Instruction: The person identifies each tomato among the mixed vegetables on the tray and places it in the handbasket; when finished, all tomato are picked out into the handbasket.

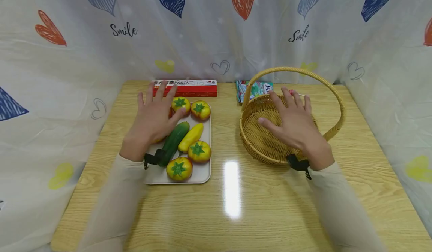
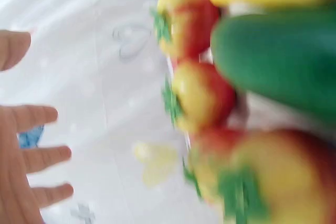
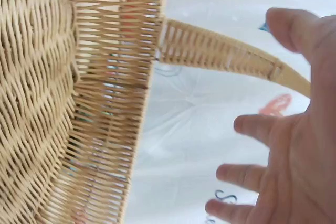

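My left hand (image 1: 153, 119) hovers over the left part of a white tray (image 1: 204, 172), its fingers spread and holding nothing. On that tray lie a cucumber (image 1: 175, 141), a yellow pepper (image 1: 191, 137) and several yellow-and-red tomatoes (image 1: 200, 152) with green leafy caps; the hand hides part of them. In the left wrist view, a tomato (image 2: 202, 95) and the cucumber (image 2: 278, 59) appear close, beyond the spread fingers. Over the round wicker basket (image 1: 258, 147) is my right hand (image 1: 297, 126), empty too, with fingers apart. The basket's tall handle (image 1: 337, 94) arches behind and beside this hand.
A red-and-white pasta box (image 1: 195, 90) lies behind the tray at the table's back edge. Behind the basket is a teal snack packet (image 1: 258, 88). A heart-printed curtain (image 1: 202, 38) encloses the wooden table (image 1: 189, 218) at the back and sides.
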`<state>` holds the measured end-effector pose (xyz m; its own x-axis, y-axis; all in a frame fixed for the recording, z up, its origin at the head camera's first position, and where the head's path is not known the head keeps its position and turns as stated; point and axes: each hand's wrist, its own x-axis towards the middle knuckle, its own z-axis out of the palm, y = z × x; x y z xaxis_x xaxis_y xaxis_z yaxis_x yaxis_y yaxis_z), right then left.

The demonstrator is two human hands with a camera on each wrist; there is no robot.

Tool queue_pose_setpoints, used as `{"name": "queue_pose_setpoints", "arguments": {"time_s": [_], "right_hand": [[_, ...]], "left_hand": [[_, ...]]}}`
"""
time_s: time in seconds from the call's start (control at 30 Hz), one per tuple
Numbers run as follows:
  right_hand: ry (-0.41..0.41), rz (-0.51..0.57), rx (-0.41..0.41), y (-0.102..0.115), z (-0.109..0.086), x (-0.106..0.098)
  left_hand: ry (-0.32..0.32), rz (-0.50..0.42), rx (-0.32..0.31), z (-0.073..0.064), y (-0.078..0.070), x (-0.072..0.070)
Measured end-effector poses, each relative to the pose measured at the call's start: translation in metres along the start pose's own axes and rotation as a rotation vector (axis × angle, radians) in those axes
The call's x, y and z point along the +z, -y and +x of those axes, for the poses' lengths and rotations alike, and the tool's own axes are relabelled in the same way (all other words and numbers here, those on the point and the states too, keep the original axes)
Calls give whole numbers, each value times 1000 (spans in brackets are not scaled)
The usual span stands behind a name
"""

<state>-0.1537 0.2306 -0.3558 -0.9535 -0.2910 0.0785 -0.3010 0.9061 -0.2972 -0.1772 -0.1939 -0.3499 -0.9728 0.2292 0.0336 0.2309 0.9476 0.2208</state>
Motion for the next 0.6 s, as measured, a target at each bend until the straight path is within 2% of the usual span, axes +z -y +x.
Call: {"name": "queue_pose_setpoints", "arguments": {"time_s": [0.13, 0.23, 0.33, 0.47, 0.6], "right_hand": [[-9, 108, -64, -5, -14, -14], [-16, 161, -102, -8, -26, -23], [-37, 190, -130, -10, -36, -30], [-101, 228, -202, -8, -39, -28], [-184, 281, -312, 2, -30, -13]], "left_hand": [[-31, -118, 29, -15, 33, -15], [-41, -197, 19, -30, 60, -25], [-44, -244, 9, -44, 83, -29], [-31, -269, 2, -57, 105, -25], [13, -281, -20, -61, 119, -12]]}}
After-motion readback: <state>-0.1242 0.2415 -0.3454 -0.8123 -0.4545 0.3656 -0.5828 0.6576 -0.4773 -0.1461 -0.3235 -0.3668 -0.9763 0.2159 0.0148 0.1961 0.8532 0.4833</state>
